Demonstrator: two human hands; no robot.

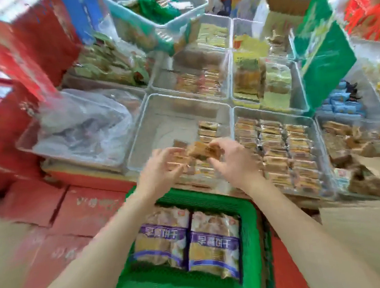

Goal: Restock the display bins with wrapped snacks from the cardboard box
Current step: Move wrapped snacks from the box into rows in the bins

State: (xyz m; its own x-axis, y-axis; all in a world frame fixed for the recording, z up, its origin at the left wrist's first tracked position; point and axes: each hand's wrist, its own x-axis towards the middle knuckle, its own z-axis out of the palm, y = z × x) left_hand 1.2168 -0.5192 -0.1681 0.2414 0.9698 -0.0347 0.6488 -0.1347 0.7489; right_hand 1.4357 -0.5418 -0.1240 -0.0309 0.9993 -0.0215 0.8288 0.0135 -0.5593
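Both hands are over the near edge of a clear bin [176,112], handling wrapped snacks. The right hand [234,160] pinches a brown snack [200,152] between thumb and fingers. The left hand [161,168] has its fingers curled toward the same snack or the ones beneath it; motion blur hides whether it actually grips anything, so I cannot tell.

The step in hand looks like placing: the snack is being set into this bin, which is only partly filled. One short row of about three or four snacks [208,127] lies along its right side, a few more sit under the hands, and its left half is bare. The next move calls for laying the snack flat in line with that row, then going back for more.

The cardboard box [366,226] stands near right, its flap raised; its contents do not show.

Counted: two hands, one snack clearly held. The full bin [285,150] just to the right holds three columns of snacks. Near, below the arms, a green basket [247,210] holds two large purple-banded packs [187,240]. About eight clear bins show on the worktop.
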